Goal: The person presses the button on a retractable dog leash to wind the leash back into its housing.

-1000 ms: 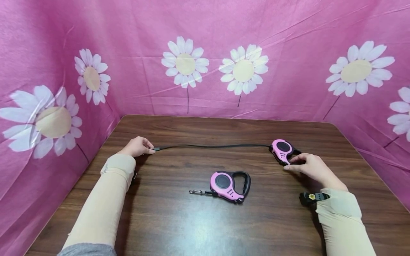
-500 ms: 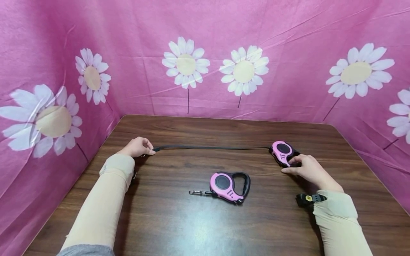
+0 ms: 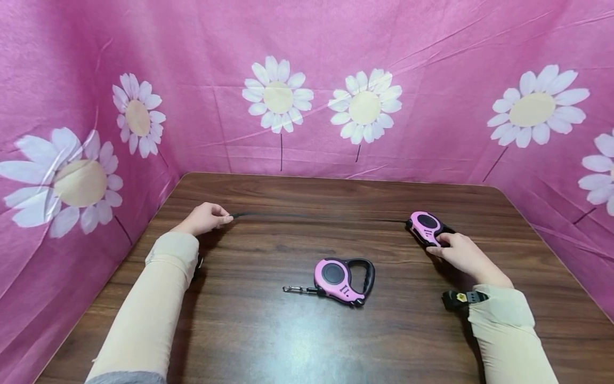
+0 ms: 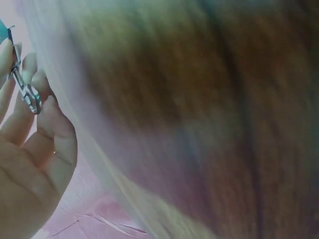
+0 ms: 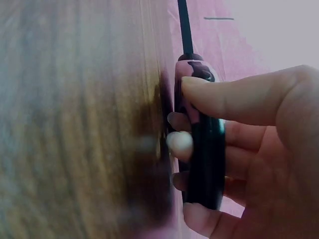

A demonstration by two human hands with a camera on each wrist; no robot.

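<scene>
On the wooden table (image 3: 288,341), the right hand (image 3: 462,255) grips a pink leash case (image 3: 425,226), fingers curled round its handle; the left hand (image 3: 203,217) pinches the metal clip (image 4: 27,92) ending its black strap (image 3: 307,216). Second leash case (image 3: 338,279) lies between, untouched.

— What is the person wearing?
— Long, snug beige sleeves (image 3: 144,314) on both arms, reaching to the wrists, with a grey hem showing at the upper left arm.
— Anything at the wrists?
— A black strap (image 3: 462,298) with a yellow mark at the right wrist.
</scene>
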